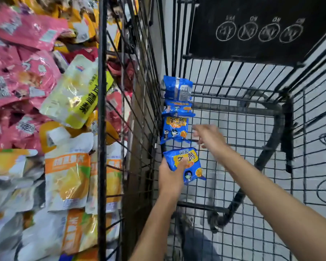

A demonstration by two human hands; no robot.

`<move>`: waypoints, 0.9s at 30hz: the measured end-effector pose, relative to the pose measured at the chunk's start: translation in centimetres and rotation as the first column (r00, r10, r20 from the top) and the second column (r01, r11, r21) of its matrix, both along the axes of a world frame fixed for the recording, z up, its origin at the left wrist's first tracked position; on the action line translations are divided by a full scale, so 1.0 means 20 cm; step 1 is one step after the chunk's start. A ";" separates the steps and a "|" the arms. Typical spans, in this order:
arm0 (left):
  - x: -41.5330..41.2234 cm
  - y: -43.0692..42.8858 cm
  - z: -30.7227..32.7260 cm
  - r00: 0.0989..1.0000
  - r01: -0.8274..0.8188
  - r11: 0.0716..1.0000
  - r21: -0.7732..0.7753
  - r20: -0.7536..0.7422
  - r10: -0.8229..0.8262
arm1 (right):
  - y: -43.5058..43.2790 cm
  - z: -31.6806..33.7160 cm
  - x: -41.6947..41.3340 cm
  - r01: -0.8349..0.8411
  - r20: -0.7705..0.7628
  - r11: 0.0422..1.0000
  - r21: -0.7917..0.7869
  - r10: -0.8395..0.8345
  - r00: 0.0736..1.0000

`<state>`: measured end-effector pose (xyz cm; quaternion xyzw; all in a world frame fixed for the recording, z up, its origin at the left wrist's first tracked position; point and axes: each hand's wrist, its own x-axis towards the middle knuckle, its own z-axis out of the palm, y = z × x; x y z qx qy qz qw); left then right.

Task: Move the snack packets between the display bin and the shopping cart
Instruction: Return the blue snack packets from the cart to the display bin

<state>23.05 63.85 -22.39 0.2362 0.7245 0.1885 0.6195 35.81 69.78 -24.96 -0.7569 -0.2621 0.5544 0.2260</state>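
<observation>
My left hand (170,178) grips a blue snack packet (188,163) with yellow lettering, held inside the black wire shopping cart (252,129) near its left wall. Beyond it, along that wall, lie three more blue packets in a row: one (176,129) just ahead, a second (178,108) partly covered, and a third (178,88) showing its barcode side. My right hand (208,137) is blurred, hovering beside the middle packet with fingers spread and nothing in it. The display bin (102,110) stands left of the cart, full of packets.
The bin holds pink packets (23,72), a yellow-white pouch (75,95) and several orange-white pouches (68,174). A black folded seat panel (262,29) with chalk-like circles forms the cart's far end. Grey floor shows through the cart mesh.
</observation>
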 end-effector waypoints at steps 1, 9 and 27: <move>0.01 -0.02 -0.02 1.000 -0.029 0.999 -0.039 -0.002 0.029 | 0.05 -0.05 -0.03 -0.020 0.037 1.000 -0.017 0.021 0.999; 0.00 -0.09 -0.14 0.991 -0.133 0.981 -0.138 -0.047 0.128 | 0.19 -0.27 -0.24 0.064 0.236 0.996 -0.064 -0.047 0.971; -0.03 -0.01 -0.13 0.968 -0.134 0.984 -0.119 0.195 0.155 | -0.22 -0.04 0.00 0.045 0.050 0.996 -0.080 -0.041 0.998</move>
